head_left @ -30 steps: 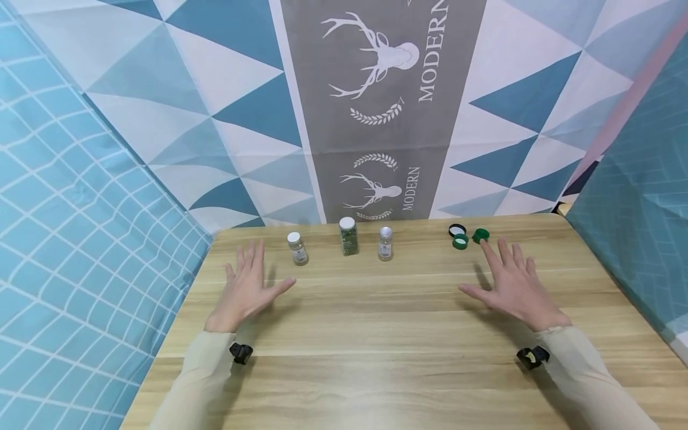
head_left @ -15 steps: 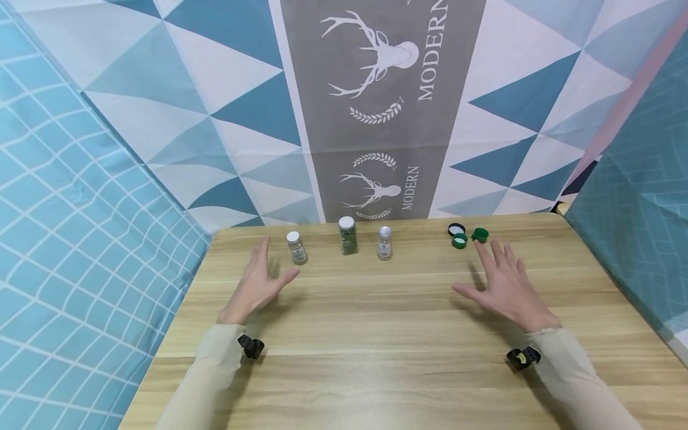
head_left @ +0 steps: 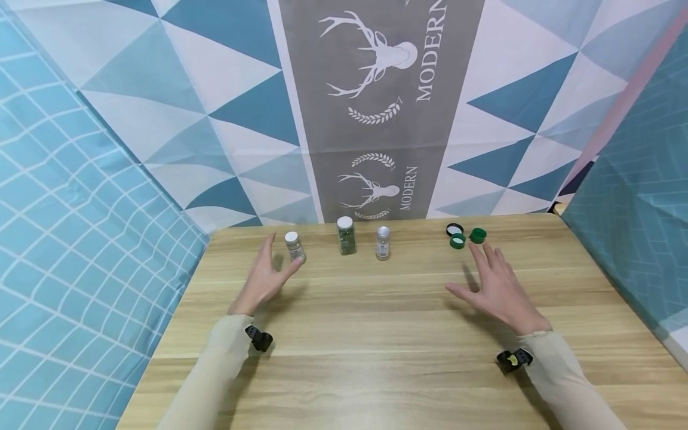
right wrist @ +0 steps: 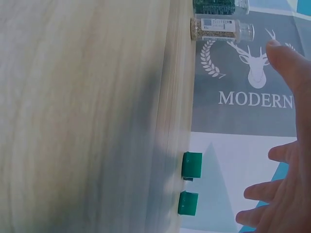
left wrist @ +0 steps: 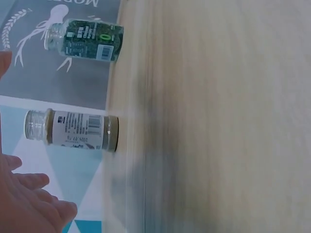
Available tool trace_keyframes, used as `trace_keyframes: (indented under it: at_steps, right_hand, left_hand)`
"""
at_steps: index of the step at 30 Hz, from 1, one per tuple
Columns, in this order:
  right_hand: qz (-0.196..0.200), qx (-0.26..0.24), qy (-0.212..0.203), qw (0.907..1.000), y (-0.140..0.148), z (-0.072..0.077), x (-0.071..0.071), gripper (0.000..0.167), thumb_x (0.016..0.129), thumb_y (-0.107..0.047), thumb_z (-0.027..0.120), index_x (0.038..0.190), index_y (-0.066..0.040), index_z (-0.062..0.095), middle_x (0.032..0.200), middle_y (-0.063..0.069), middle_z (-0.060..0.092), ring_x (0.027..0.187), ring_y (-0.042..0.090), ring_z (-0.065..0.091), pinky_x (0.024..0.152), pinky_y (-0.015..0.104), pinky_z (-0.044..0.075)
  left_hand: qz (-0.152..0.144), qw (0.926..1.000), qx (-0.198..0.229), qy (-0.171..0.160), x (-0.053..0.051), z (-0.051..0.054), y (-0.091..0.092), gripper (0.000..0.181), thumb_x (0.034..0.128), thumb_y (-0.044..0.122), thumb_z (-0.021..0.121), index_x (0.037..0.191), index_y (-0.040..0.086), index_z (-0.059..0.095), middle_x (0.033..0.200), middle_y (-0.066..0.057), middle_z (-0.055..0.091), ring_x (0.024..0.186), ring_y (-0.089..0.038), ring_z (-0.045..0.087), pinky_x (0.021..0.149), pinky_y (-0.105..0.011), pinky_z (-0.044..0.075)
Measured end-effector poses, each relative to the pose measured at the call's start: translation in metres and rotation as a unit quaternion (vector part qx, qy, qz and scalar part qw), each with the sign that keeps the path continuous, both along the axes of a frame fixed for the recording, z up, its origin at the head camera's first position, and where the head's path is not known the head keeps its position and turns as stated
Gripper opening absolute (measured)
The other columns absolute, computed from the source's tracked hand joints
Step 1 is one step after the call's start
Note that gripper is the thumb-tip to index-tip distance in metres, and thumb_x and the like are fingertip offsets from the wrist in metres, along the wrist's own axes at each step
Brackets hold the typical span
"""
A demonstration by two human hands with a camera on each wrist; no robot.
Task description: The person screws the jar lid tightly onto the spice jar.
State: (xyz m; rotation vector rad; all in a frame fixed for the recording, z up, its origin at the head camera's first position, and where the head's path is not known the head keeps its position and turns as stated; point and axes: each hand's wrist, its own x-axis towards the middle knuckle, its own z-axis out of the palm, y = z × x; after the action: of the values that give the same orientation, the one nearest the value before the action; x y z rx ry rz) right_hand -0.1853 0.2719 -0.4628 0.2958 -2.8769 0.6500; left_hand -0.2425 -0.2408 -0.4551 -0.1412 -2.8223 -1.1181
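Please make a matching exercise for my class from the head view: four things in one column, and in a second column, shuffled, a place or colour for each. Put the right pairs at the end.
Things
1. Left hand
2. Right hand
3. Middle jar
4. Black-rimmed cap

Places and colours
A. Just behind the left green cap
B. Close to the leftmost jar, holding nothing
C. Dark green inside
D. Just in front of the right green cap

Right pairs: 1-B, 2-D, 3-C, 4-A
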Motion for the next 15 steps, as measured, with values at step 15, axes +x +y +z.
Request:
trace_keyframes:
  at_steps: [15]
  right_hand:
    - [0.027,-0.042,-0.004,0.9987,-0.023,-0.008,-0.001,0.106,0.090,-0.063,0.071,0.166,-0.017,0.013,0.171,0.023,0.013,0.152,0.054,0.018,0.111,0.079,0.028]
  left_hand:
    - [-0.013,0.9895,0.144,0.000,-0.016,-0.003,0.016,0.097,0.0963,0.049,0.070,0.166,0.013,0.012,0.169,-0.017,0.023,0.158,-0.036,0.018,0.126,-0.052,0.029]
